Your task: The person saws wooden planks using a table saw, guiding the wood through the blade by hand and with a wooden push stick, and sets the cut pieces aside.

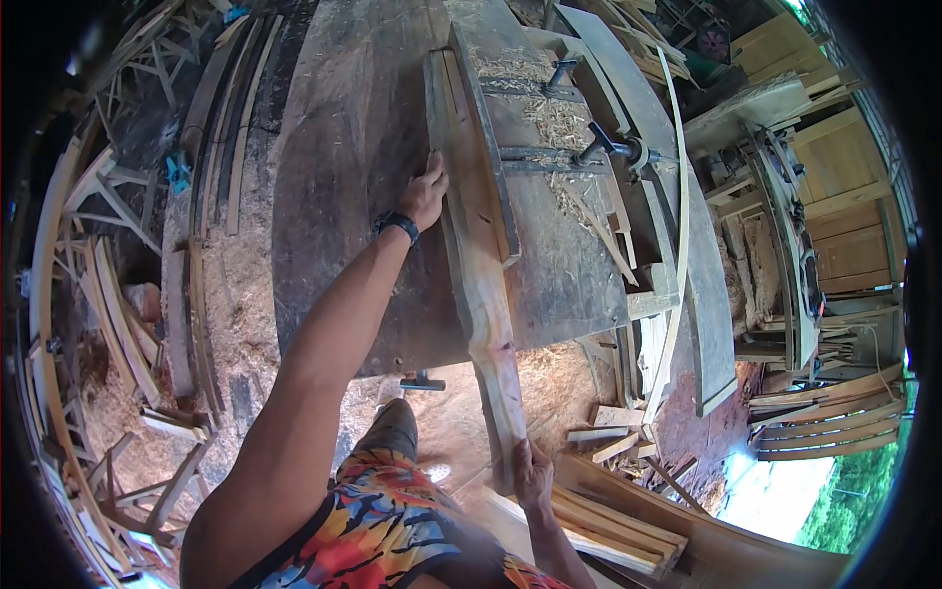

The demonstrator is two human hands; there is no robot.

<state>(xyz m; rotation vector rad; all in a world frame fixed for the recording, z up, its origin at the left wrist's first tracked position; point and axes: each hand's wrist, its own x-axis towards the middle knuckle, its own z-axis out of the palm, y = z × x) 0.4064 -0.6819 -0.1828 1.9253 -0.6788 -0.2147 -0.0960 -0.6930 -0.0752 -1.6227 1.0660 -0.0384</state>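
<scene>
A long wooden board (pixel 478 265) with a rough, wavy edge lies along the dark table (pixel 343 196) and sticks out past its front edge. Against its right side runs a straight wooden fence (pixel 486 147). My left hand (pixel 426 194), with a dark watch on the wrist, rests with its fingers together on the board's left edge. At the board's near end, my right hand (pixel 531 475) has its fingers wrapped round the wood, beyond the table's edge.
Two dark clamps with T-handles (pixel 594 147) lie right of the fence among wood shavings (pixel 554 123). A T-handle (pixel 422 383) juts from the table's front. Stacked planks (pixel 618 530) stand near my right arm; more timber lines both sides. Sawdust covers the floor.
</scene>
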